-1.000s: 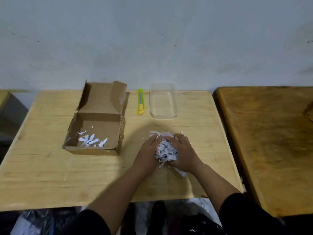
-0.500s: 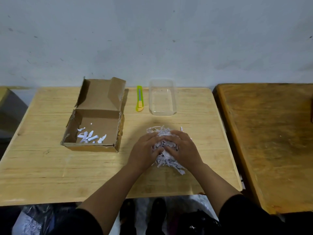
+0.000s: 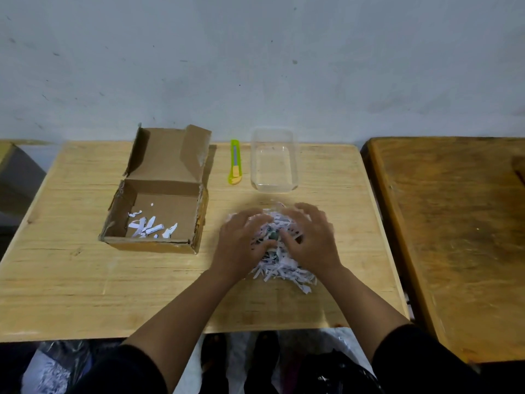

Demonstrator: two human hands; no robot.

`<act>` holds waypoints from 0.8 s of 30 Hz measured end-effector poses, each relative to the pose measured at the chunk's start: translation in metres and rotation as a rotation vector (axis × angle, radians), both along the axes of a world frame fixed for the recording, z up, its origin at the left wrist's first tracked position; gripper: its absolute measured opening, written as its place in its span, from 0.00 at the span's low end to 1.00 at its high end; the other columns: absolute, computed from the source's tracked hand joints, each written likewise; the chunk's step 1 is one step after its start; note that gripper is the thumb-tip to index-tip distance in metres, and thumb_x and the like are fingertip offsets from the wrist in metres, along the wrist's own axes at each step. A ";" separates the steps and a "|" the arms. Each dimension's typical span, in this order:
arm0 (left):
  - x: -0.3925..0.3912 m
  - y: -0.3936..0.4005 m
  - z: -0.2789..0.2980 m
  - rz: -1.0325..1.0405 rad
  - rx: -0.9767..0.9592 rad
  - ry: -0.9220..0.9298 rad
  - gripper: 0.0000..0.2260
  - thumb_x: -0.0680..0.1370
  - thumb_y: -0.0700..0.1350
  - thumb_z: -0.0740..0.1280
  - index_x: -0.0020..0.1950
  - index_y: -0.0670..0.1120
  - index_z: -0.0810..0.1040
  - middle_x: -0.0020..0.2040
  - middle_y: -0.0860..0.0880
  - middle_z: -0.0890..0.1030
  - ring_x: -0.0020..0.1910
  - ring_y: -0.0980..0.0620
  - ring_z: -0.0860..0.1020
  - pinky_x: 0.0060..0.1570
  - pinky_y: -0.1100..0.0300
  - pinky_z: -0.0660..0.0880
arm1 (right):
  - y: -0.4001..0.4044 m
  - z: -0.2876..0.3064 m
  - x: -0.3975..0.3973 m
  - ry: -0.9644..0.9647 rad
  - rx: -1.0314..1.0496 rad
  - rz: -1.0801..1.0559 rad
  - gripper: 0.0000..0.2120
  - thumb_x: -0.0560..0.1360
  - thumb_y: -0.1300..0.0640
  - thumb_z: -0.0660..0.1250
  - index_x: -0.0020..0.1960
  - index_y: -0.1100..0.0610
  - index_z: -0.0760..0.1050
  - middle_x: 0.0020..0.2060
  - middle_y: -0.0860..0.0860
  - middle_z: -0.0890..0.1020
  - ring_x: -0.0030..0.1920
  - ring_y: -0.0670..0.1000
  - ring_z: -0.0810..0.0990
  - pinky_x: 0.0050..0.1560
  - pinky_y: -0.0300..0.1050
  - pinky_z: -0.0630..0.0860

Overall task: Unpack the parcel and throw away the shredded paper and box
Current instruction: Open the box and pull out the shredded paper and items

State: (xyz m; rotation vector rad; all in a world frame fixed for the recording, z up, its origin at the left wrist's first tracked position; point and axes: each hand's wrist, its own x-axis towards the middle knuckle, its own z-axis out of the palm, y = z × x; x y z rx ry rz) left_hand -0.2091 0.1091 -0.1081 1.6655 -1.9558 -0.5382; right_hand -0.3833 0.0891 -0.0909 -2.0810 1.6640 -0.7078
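On surface centre, left hand [image 3: 244, 240] & right hand [image 3: 308, 240] lie spread, fingers splayed, over shredded paper [image 3: 279, 268]. Best to cup from both sides w/ palms under the edges, so no strips scatter.

Single head-worn view, forward and down over the near table [image 3: 85, 280]

Box [image 3: 159, 200] left on table [image 3: 71, 280], cutter [image 3: 235, 163] then tub [image 3: 274, 162] rightward, paper pile [image 3: 281, 268] before tub
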 end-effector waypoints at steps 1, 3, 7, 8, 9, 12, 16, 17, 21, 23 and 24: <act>-0.003 -0.002 -0.001 -0.057 0.045 -0.033 0.19 0.70 0.58 0.65 0.59 0.55 0.76 0.63 0.48 0.75 0.62 0.47 0.73 0.56 0.47 0.72 | 0.001 -0.003 0.003 0.028 0.039 0.033 0.15 0.70 0.48 0.64 0.55 0.49 0.79 0.59 0.52 0.77 0.59 0.54 0.74 0.52 0.52 0.69; -0.007 -0.005 -0.003 -0.083 0.105 -0.082 0.18 0.71 0.55 0.65 0.60 0.55 0.77 0.65 0.46 0.75 0.63 0.44 0.72 0.57 0.44 0.72 | -0.003 -0.010 0.005 0.034 0.128 0.021 0.11 0.72 0.52 0.66 0.53 0.50 0.81 0.58 0.52 0.78 0.60 0.55 0.73 0.55 0.53 0.69; -0.002 -0.009 -0.006 0.026 0.174 -0.035 0.16 0.78 0.46 0.63 0.65 0.49 0.73 0.66 0.43 0.72 0.66 0.42 0.69 0.61 0.47 0.71 | -0.015 -0.012 -0.003 0.045 0.158 -0.125 0.11 0.76 0.57 0.63 0.55 0.53 0.80 0.55 0.53 0.80 0.57 0.57 0.74 0.54 0.52 0.71; 0.000 -0.009 -0.007 0.045 0.192 -0.022 0.16 0.78 0.46 0.63 0.66 0.49 0.73 0.67 0.42 0.71 0.66 0.43 0.68 0.61 0.47 0.70 | -0.015 -0.011 -0.005 0.067 0.150 -0.165 0.12 0.76 0.58 0.62 0.58 0.54 0.79 0.57 0.54 0.79 0.58 0.58 0.74 0.54 0.53 0.72; 0.003 -0.007 -0.007 0.069 0.187 -0.003 0.16 0.78 0.47 0.63 0.66 0.48 0.73 0.67 0.42 0.71 0.66 0.42 0.68 0.61 0.46 0.71 | -0.014 -0.009 -0.008 0.076 0.110 -0.194 0.14 0.76 0.60 0.61 0.60 0.54 0.77 0.58 0.56 0.78 0.58 0.59 0.74 0.54 0.55 0.73; 0.006 -0.002 -0.003 0.099 -0.060 -0.013 0.14 0.75 0.50 0.61 0.60 0.50 0.76 0.62 0.44 0.76 0.61 0.44 0.74 0.55 0.49 0.73 | -0.002 -0.004 -0.009 0.032 -0.113 -0.158 0.16 0.73 0.58 0.63 0.60 0.55 0.76 0.54 0.57 0.79 0.53 0.57 0.76 0.48 0.53 0.75; -0.001 0.008 -0.005 -0.169 -0.123 -0.155 0.17 0.75 0.56 0.59 0.61 0.52 0.76 0.62 0.50 0.78 0.63 0.50 0.74 0.53 0.47 0.73 | 0.019 -0.016 -0.005 0.091 -0.112 0.078 0.26 0.72 0.43 0.64 0.64 0.57 0.72 0.58 0.54 0.78 0.59 0.49 0.71 0.52 0.45 0.71; -0.001 0.012 -0.008 -0.180 -0.038 -0.180 0.23 0.75 0.60 0.55 0.65 0.51 0.73 0.65 0.50 0.76 0.67 0.50 0.71 0.57 0.46 0.71 | 0.022 -0.021 -0.008 0.104 -0.068 0.103 0.30 0.71 0.40 0.64 0.66 0.57 0.70 0.61 0.54 0.77 0.62 0.49 0.71 0.55 0.47 0.72; 0.008 0.017 -0.018 -0.152 0.159 -0.233 0.43 0.67 0.75 0.41 0.75 0.51 0.55 0.75 0.51 0.60 0.74 0.50 0.59 0.66 0.48 0.60 | 0.029 -0.030 -0.033 0.177 0.162 0.164 0.46 0.65 0.30 0.61 0.74 0.56 0.57 0.73 0.53 0.65 0.72 0.53 0.63 0.70 0.53 0.64; 0.011 0.019 -0.019 -0.144 0.157 -0.249 0.44 0.67 0.75 0.40 0.75 0.50 0.54 0.76 0.51 0.60 0.73 0.49 0.60 0.65 0.47 0.61 | 0.033 -0.031 -0.044 0.262 0.220 0.205 0.51 0.63 0.28 0.62 0.76 0.53 0.50 0.76 0.49 0.57 0.75 0.51 0.55 0.73 0.51 0.56; 0.012 0.019 -0.018 -0.128 0.157 -0.248 0.44 0.67 0.75 0.43 0.75 0.50 0.55 0.75 0.50 0.61 0.73 0.49 0.61 0.64 0.47 0.63 | 0.033 -0.030 -0.047 0.274 0.233 0.218 0.51 0.63 0.29 0.64 0.76 0.52 0.48 0.76 0.47 0.54 0.76 0.50 0.52 0.73 0.50 0.53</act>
